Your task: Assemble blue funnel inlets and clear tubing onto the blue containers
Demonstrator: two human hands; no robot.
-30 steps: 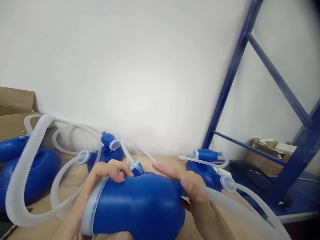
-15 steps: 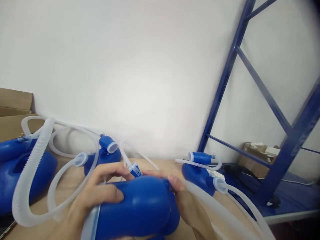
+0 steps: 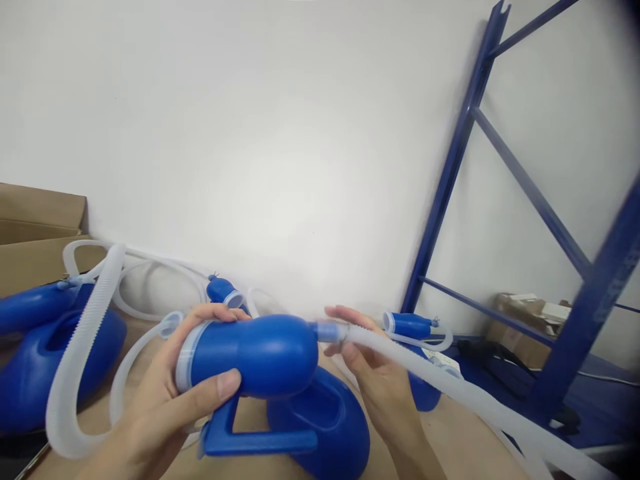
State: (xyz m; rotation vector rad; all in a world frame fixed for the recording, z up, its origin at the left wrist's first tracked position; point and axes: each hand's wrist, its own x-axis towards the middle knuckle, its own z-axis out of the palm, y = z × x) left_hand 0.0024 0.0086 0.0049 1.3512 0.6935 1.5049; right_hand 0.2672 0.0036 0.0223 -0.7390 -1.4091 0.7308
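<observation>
My left hand (image 3: 165, 387) grips a blue plastic bottle-shaped piece (image 3: 255, 353), its thumb across the front and fingers over the top. The piece lies on its side, with a whitish collar at the left and a narrow neck at the right. On that neck sits the end of a white ribbed hose (image 3: 425, 363), with a blurred clamp near the joint. My right hand (image 3: 383, 380) is at this joint, its fingers stretched out behind the hose and the thumb just below it. Underneath are a blue angled handle (image 3: 265, 442) and a blue jug-like container (image 3: 330, 427).
More blue containers stand left (image 3: 30, 387) and right (image 3: 425, 393) on the tan table (image 3: 255, 417), with white hoses looping around them. A cardboard box (image 3: 43, 220) is at the far left. A blue metal rack (image 3: 450, 153) rises at the right against the white wall.
The blue piece has shifted up and left, bringing its neck, hose joint and handle into sight. My right hand has moved from its end to the hose joint, with fingers now stretched out.
</observation>
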